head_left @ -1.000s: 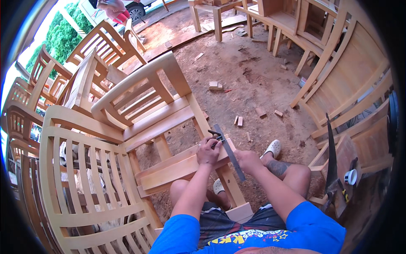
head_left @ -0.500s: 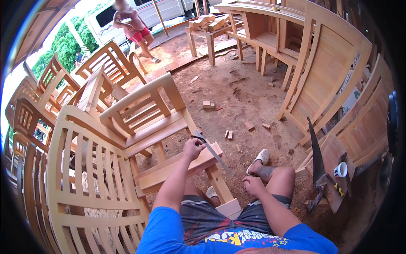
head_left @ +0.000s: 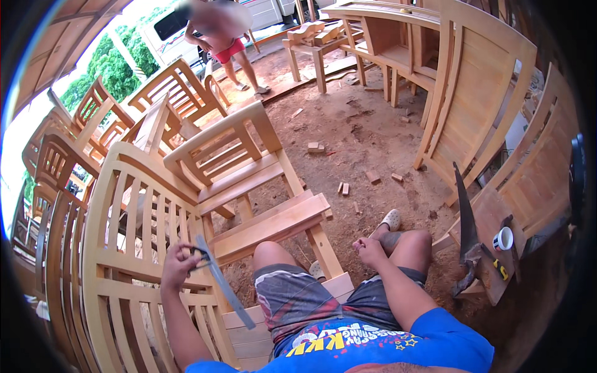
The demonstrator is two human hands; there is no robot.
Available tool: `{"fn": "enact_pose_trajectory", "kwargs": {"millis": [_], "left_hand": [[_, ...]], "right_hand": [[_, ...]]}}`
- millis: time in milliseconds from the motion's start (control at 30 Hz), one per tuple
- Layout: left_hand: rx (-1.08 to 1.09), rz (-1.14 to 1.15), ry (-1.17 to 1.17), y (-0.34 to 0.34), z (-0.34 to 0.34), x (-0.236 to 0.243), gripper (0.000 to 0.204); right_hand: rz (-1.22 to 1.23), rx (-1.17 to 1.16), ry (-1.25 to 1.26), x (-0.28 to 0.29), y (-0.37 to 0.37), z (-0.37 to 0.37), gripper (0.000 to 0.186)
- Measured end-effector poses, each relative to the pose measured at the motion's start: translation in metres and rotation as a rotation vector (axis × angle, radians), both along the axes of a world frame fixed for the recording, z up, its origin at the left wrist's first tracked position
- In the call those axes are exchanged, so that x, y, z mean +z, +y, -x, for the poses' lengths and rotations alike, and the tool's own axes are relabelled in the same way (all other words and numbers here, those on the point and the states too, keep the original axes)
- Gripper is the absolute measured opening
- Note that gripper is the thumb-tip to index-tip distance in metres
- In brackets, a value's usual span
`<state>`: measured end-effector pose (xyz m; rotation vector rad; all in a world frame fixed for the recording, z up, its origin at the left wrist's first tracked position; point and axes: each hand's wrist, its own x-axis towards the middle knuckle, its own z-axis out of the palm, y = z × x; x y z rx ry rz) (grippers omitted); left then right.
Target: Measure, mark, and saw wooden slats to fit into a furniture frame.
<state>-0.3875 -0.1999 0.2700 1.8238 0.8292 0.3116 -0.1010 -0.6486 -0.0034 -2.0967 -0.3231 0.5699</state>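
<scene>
My left hand (head_left: 178,264), raised over the slatted back of a wooden bench, is closed around the black head of a combination square (head_left: 229,289). The square's long grey blade slants down toward my lap. Beside it, a thick wooden plank (head_left: 273,227) lies across the bench seat frame (head_left: 324,248), in front of my left knee. My right hand (head_left: 371,252) is held near my right knee with its fingers curled together. Whether anything sits inside those fingers is hidden.
A handsaw (head_left: 465,217), a white cup (head_left: 502,239) and a yellow-and-black tool (head_left: 500,268) are at my right. Panelled wooden backs (head_left: 479,105) lean beyond them. Wood offcuts (head_left: 316,148) lie on the dirt floor. Slatted chairs crowd the left; a person (head_left: 227,43) is at the back.
My left hand has moved left and toward me with the combination square, off the plank. The person at the back has come closer. My right hand has stayed by the knee.
</scene>
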Motion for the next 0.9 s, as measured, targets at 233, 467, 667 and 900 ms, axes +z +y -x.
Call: {"fn": "enact_pose_trajectory", "kwargs": {"millis": [233, 467, 667, 900], "left_hand": [[-0.088, 0.146, 0.616, -0.026, 0.123, -0.123, 0.042], [-0.236, 0.255, 0.705, -0.060, 0.168, -0.200, 0.044], [-0.277, 0.159, 0.571, -0.055, 0.200, -0.261, 0.041], [-0.228, -0.002, 0.559, -0.059, 0.210, -0.277, 0.037]], "right_hand": [[-0.044, 0.059, 0.156, -0.018, 0.007, 0.001, 0.026], [0.174, 0.162, 0.039, -0.017, -0.001, 0.005, 0.032], [0.233, 0.176, -0.027, -0.011, 0.002, 0.010, 0.035], [0.241, 0.232, -0.137, -0.025, 0.005, 0.009, 0.039]]}}
